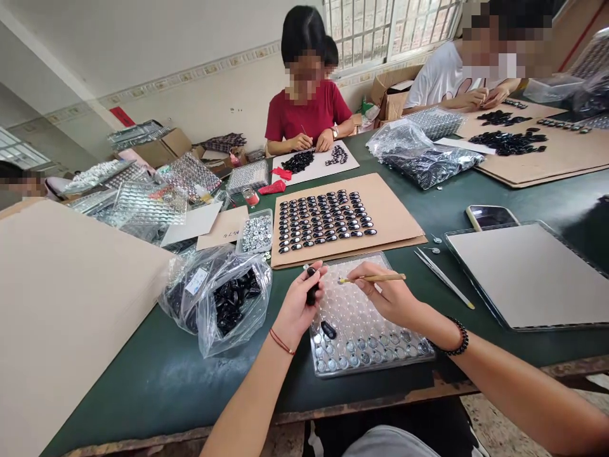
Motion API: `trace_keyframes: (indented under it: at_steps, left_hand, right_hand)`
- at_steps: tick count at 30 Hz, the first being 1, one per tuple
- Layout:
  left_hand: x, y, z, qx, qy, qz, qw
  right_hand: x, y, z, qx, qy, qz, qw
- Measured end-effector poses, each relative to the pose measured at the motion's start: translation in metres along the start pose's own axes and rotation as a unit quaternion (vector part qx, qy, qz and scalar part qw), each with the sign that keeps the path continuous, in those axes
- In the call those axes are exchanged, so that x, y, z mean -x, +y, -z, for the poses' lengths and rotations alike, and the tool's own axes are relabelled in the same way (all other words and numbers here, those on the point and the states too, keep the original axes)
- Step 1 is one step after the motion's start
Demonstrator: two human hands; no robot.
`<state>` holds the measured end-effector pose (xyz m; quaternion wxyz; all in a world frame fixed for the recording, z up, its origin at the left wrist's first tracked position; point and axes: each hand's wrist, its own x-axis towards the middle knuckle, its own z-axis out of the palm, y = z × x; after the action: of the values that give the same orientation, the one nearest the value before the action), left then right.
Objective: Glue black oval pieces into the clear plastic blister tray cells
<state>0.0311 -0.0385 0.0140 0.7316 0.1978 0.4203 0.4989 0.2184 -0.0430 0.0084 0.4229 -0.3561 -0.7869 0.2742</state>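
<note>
My left hand is closed around glossy black oval pieces, over the left part of a clear plastic tray. In my right hand is a thin wooden stick, pinched like a pen. The stick's yellowish tip points left toward the black pieces, with a small silvery disc at or near it. Round silvery discs fill the tray's front rows. One loose black piece lies on the tray's left side.
Behind the tray, a cardboard sheet carries rows of black pieces. To the left are an open plastic bag of black pieces and a box of discs. Tweezers and a phone lie right. Two co-workers sit opposite.
</note>
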Motion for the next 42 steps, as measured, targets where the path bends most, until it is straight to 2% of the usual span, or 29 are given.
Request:
trace_keyframes:
  at_steps: [5,8,10,12,15,17,18,22,28,32,35,39,42]
  left_hand:
    - [0.006,-0.001,-0.003,-0.101,-0.051,-0.015,0.993]
    - [0.006,-0.001,-0.006,-0.105,-0.065,0.010,0.992]
    - [0.006,-0.002,-0.007,-0.123,-0.057,0.004,0.991]
    - [0.008,-0.004,-0.008,-0.193,-0.023,-0.046,0.980]
    - [0.014,-0.008,-0.010,-0.339,0.037,-0.197,0.919]
    - [0.017,-0.011,-0.011,-0.389,0.036,-0.262,0.883]
    - [0.018,-0.012,-0.011,-0.397,0.026,-0.269,0.877]
    - [0.016,-0.015,-0.008,-0.416,0.006,-0.258,0.872]
    - [0.012,-0.016,-0.003,-0.497,0.011,-0.286,0.819]
    - [0.012,-0.015,-0.004,-0.501,0.041,-0.278,0.819]
    - [0.012,-0.013,-0.005,-0.555,0.042,-0.278,0.783]
    - [0.012,-0.011,-0.006,-0.609,0.011,-0.294,0.737]
    - [0.012,-0.011,-0.007,-0.605,0.013,-0.304,0.736]
  right_hand:
    - [-0.003,0.006,0.001,0.028,0.067,0.003,0.997]
    - [-0.004,0.008,0.000,0.029,0.072,0.001,0.997]
    - [-0.003,0.008,0.000,0.023,0.061,0.002,0.998]
    - [-0.002,0.006,0.000,0.020,0.042,0.007,0.999]
    - [0.000,0.003,0.000,0.041,-0.005,0.025,0.999]
    - [0.000,0.001,-0.001,0.067,-0.040,0.048,0.996]
    - [0.001,0.000,-0.001,0.082,-0.052,0.059,0.993]
    - [0.001,0.001,-0.003,0.107,-0.059,0.069,0.990]
    - [0.002,0.002,-0.003,0.116,-0.079,0.089,0.986]
    - [0.003,0.003,-0.004,0.108,-0.080,0.092,0.987]
    - [0.003,0.004,-0.005,0.098,-0.081,0.090,0.988]
    - [0.003,0.004,-0.007,0.065,-0.041,0.061,0.995]
    - [0.003,0.003,-0.008,0.044,0.016,0.040,0.998]
